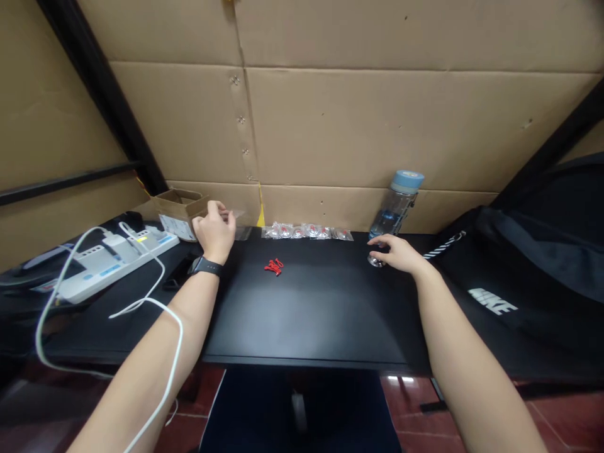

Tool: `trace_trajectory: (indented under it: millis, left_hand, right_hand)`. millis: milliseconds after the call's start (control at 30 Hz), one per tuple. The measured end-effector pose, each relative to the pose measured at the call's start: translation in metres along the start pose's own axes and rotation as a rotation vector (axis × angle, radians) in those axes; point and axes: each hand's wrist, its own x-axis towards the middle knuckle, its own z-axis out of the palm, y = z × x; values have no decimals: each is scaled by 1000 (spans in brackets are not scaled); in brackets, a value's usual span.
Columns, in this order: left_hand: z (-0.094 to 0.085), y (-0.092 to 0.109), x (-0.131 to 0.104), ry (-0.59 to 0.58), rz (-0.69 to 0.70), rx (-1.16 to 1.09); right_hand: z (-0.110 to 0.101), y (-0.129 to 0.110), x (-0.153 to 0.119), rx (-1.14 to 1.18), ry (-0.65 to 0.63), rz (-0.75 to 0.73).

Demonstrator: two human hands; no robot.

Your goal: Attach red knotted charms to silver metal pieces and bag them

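My left hand (214, 229), a dark watch on its wrist, is raised beside the small open cardboard box (177, 204). Its fingers are curled in a pinch at what looks like a clear plastic bag (237, 216). More clear plastic (243, 233) lies on the table just behind. On the right, my right hand (394, 250) hovers low, thumb and fingers apart, over shiny round metal pieces (376, 260). Whether it touches them is hard to tell. Between the hands lies a small heap of red cords (274, 267).
Several round pieces in clear bags (306, 231) line the table's back edge. A blue-lidded bottle (395, 204) stands behind my right hand. A black backpack (523, 277) fills the right side. At left are a white power strip (117, 267) and a white cable (177, 352) over my forearm.
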Motion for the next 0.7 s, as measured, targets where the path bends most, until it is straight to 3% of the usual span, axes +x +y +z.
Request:
trace_trajectory:
  millis: [67, 133, 233, 367, 500, 600, 700]
  left_hand:
    - [3, 18, -9, 91, 51, -31]
    - [10, 42, -24, 93, 151, -60]
    - [25, 78, -51, -18, 358, -82]
    - [41, 107, -76, -295, 589, -121]
    - [40, 95, -65, -449, 611, -277]
    - [34, 63, -42, -540, 518, -380]
    - [33, 33, -24, -735, 611, -272]
  right_hand:
    - [-1, 0, -2, 4, -63, 21]
    - [-2, 1, -3, 16, -142, 59]
    - [0, 4, -5, 23, -210, 125]
    - [2, 11, -5, 56, -236, 161]
    - [2, 17, -5, 85, -237, 146]
    - [2, 19, -5, 94, -229, 141]
    - [1, 19, -5, 114, -233, 148]
